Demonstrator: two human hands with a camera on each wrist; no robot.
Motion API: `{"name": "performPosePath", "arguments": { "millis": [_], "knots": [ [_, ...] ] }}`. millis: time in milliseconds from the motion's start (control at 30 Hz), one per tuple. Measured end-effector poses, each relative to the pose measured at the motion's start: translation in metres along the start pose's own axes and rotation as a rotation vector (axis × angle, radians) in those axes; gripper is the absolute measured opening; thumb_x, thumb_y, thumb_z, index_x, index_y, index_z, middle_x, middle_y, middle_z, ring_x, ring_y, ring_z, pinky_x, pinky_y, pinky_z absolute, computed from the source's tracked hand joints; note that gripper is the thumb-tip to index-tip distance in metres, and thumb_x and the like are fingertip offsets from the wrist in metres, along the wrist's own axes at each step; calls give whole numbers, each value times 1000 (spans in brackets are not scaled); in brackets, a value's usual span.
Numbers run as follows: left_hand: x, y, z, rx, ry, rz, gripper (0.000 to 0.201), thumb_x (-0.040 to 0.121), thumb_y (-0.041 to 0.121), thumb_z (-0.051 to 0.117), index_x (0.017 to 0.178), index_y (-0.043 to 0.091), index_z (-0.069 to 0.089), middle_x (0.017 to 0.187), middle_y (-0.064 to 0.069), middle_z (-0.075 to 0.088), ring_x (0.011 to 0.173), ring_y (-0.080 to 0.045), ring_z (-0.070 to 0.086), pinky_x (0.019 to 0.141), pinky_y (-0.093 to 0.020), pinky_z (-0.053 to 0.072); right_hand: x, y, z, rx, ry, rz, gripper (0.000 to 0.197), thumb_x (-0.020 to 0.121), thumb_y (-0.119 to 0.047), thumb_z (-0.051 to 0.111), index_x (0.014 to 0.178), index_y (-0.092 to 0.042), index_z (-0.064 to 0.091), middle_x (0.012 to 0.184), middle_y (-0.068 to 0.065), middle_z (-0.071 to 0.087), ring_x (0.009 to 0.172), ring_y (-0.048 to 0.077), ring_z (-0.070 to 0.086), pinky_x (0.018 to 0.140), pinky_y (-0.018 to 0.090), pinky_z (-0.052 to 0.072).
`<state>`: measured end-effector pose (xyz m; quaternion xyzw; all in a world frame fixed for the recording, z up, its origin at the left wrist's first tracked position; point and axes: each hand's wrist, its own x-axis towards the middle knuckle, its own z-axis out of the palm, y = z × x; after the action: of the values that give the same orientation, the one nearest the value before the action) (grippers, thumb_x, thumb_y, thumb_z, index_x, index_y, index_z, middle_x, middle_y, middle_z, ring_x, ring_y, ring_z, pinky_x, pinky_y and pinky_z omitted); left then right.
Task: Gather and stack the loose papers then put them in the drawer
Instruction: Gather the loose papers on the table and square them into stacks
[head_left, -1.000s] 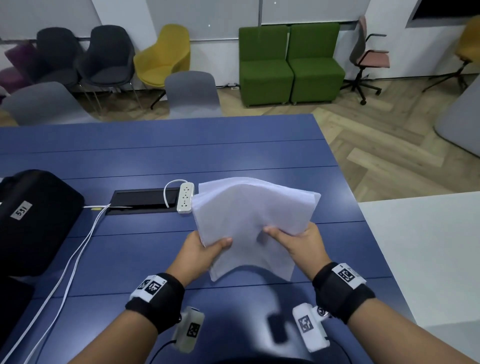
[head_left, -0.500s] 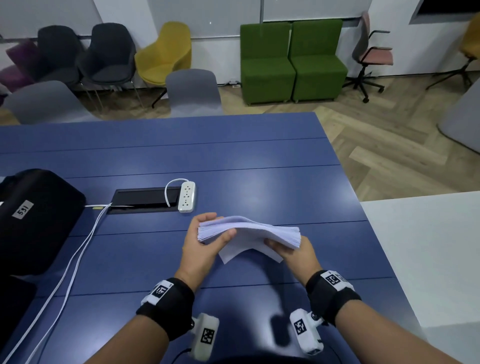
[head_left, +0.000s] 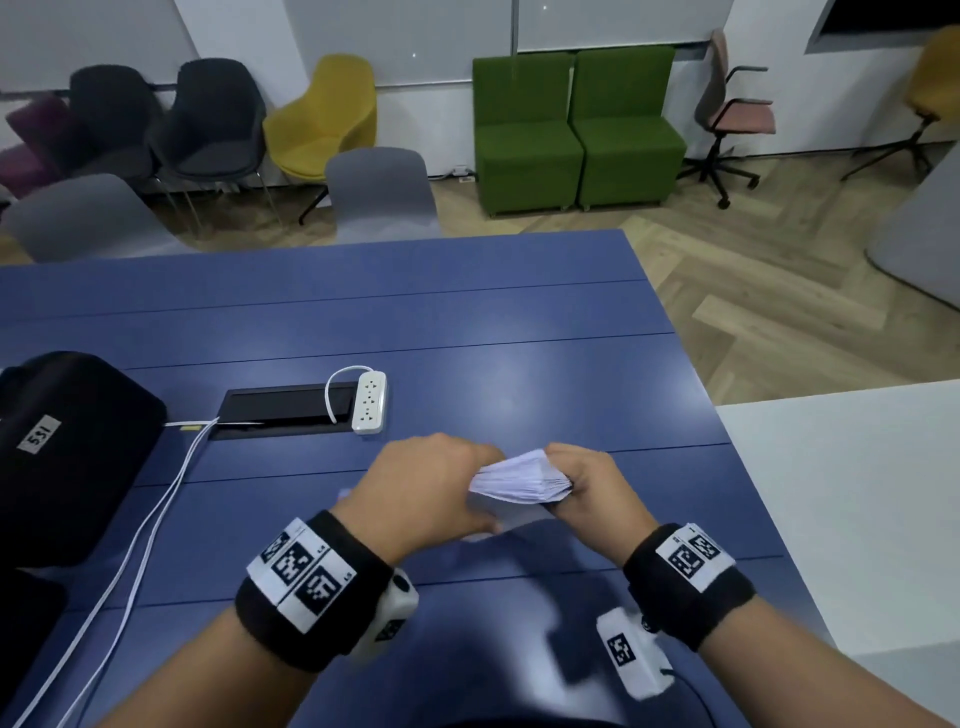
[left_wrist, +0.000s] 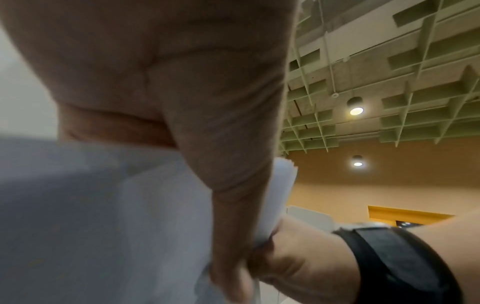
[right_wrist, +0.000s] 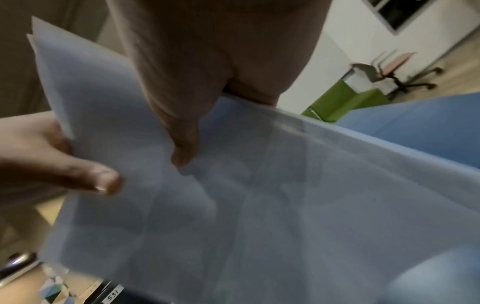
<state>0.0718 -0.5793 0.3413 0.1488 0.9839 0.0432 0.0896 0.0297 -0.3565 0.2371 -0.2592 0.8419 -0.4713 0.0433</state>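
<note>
Above the blue tabletop (head_left: 519, 374), left to right: black case (head_left: 67, 452) at far left edge; white power strip (head_left: 370, 401) beside cable slot; left hand (head_left: 431, 488) grips stack of papers (head_left: 519, 480) from left, fingers curled over it; right hand (head_left: 597, 488) clamps its right end, thumb on the sheets.

a blue table (head_left: 467, 332) of long planks with seams running across. sunk into its top, a black cable tray (head_left: 283, 408). just right of that, lying flat, a white power strip (head_left: 370, 401) with its cord looped back into the tray. on the left, resting on the top, a black bag (head_left: 67, 452) tagged "531". two white cables (head_left: 140, 540) trailing from the tray toward the near left edge. butted against the right side, a white table (head_left: 857, 493).
</note>
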Motion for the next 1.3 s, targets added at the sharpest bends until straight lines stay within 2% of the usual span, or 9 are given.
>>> {"name": "performPosePath", "arguments": {
  "millis": [100, 233, 367, 500, 600, 767, 933, 1067, 1300],
  "knots": [
    [3, 3, 3, -63, -14, -103, 18, 94, 51, 66, 98, 33, 69, 92, 3, 75, 96, -27, 70, 70, -35, 47, 3, -9, -11, 43, -48, 81, 26, 85, -34, 81, 76, -12, 68, 71, -5, 62, 66, 12, 55, 64, 35, 46],
    [-6, -17, 2, -384, -109, -200, 42, 88, 50, 81, 64, 25, 59, 61, 3, 58, 61, -13, 55, 60, -34, 40, -5, 3, -38, 104, -118, 290, 41, 69, -43, 97, 71, -22, 62, 66, -8, 57, 64, 6, 48, 62, 28, 39],
    [-24, -50, -7, -787, -127, -248, 20, 85, 40, 89, 89, 22, 83, 85, 1, 82, 76, -16, 75, 75, -32, 55, -30, 30, -80, 198, -260, 455, 41, 63, -47, 100, 71, -27, 65, 70, -10, 57, 66, 9, 51, 66, 26, 40],
    [-41, -69, -13, -1114, -31, -319, 16, 88, 14, 86, 103, 16, 85, 103, -1, 85, 94, -17, 81, 86, -34, 60, -44, 32, -97, 593, -293, 603, 65, 70, -40, 95, 119, -5, 70, 119, 18, 76, 108, 28, 74, 99, 40, 57],
    [-48, -77, -4, -1231, -4, -325, 27, 89, 11, 83, 116, 14, 82, 115, -2, 83, 108, -22, 79, 97, -40, 59, -41, 22, -93, 836, -163, 661, 57, 86, -26, 85, 134, -1, 66, 136, 24, 69, 116, 30, 72, 98, 41, 59],
    [-54, -84, 23, -1418, 155, -410, 38, 86, 11, 82, 124, 15, 76, 121, -5, 81, 115, -27, 77, 102, -47, 56, -42, -2, -73, 963, -104, 709, 38, 97, -19, 64, 131, -3, 70, 130, 15, 75, 108, 25, 77, 84, 32, 65],
    [-60, -93, 50, -1452, 225, -385, 44, 86, 13, 84, 128, 21, 75, 129, -4, 78, 122, -26, 74, 108, -49, 54, -47, -8, -56, 735, -120, 612, 32, 99, -12, 70, 131, -8, 71, 128, 9, 77, 119, 30, 74, 103, 45, 59],
    [-61, -97, 67, -1478, 274, -393, 55, 79, 9, 90, 130, 15, 72, 124, -6, 80, 118, -25, 75, 93, -31, 63, -45, -8, -48, 594, -8, 516, 26, 96, -8, 74, 121, -13, 77, 118, 3, 81, 113, 23, 76, 96, 28, 60],
    [-41, -98, 111, -1414, 441, -552, 53, 73, 6, 93, 121, 8, 70, 113, -1, 81, 104, -15, 76, 87, -24, 61, -38, 22, -23, 383, 160, 428, 31, 93, 1, 76, 107, -26, 76, 95, -29, 79, 92, -13, 71, 83, 7, 52]
  ]
}}
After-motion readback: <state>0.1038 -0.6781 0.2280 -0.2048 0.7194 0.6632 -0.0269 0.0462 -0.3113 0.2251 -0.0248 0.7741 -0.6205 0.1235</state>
